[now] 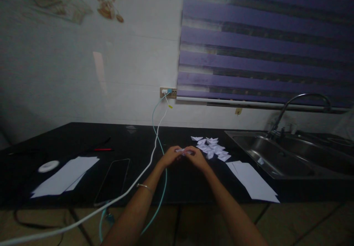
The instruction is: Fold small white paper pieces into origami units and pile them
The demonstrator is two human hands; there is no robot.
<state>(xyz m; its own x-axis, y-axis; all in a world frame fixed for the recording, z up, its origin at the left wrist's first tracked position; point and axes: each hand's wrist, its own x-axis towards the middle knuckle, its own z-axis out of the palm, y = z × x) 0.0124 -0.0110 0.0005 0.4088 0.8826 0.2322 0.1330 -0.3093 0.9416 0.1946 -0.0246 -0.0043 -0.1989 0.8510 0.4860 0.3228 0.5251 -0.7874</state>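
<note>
A small, partly hidden folded white paper is held between left fingers and right fingers.

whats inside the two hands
A small white paper shows between the left hand and the right hand. The hands cover part of it, so its full shape can't be seen.

The left hand and right hand were close together, fingers curled inward in a pinch. From the left hand, the left forearm slanted back and outward to the left; the right forearm ran back rightward from the right hand.
</note>
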